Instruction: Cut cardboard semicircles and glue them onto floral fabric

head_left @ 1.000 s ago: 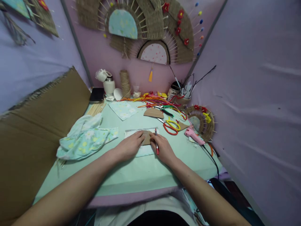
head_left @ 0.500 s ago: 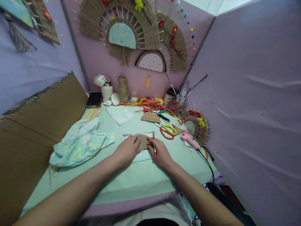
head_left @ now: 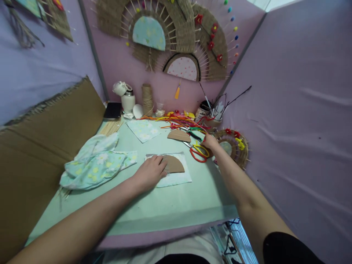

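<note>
My left hand [head_left: 152, 169] lies with its fingers stretched over the left end of a brown cardboard half-circle [head_left: 173, 164], pressing it down. Under that piece is a square of pale floral cloth [head_left: 176, 178]. At the right back, my right hand [head_left: 210, 142] reaches beside the scissors [head_left: 198, 153] with red and yellow handles. Its fingers look curled; a small bit of red shows at their tips, too small to name. Close to these fingers are green-and-black pliers [head_left: 194, 135]. Another cardboard half-circle [head_left: 178, 135] rests behind the scissors.
Crumpled floral cloth [head_left: 96, 165] lies at the left, before a cardboard panel [head_left: 55, 146]. Along the back stand a twine spool [head_left: 147, 99], a white bottle [head_left: 128, 102] and colourful pipe cleaners [head_left: 176, 119]. A decorated woven fan [head_left: 233, 146] leans at the right; my right arm hides the glue gun.
My right hand has left the cardboard half-circle and moved right and back toward the scissors. The red pen it held is no longer plainly seen. My left hand keeps its place.
</note>
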{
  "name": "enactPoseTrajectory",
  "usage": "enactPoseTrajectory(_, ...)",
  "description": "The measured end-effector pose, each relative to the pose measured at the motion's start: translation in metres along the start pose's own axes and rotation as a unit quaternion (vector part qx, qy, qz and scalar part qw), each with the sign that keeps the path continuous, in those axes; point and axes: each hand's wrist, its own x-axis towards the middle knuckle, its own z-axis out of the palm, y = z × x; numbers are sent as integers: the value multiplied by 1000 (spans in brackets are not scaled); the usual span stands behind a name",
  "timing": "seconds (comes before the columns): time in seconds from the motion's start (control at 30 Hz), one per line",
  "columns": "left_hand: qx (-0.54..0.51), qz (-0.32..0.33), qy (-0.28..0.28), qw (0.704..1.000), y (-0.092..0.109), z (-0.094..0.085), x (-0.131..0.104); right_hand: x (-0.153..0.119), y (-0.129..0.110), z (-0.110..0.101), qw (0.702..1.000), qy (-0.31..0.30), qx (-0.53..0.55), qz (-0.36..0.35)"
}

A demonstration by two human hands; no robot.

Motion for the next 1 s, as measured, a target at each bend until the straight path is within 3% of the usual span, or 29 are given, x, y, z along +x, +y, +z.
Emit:
enactPoseTrajectory(0.33,9,-4,-3,1000,2,-2,0,12,-6,-2,998,-53,18,26)
enactPoseTrajectory(0.8,-19,0,-10,1000,0,-4,0,-1,16,5,996,33,61,64)
enactPoseTrajectory(0.9,-23,1,-13,1000,-1,-3,0,-16,12,4,992,94,71,55)
enactPoseTrajectory(1.0,-28,1,-12,1000,-2,-1,0,-41,-3,0,963,228,142,-4)
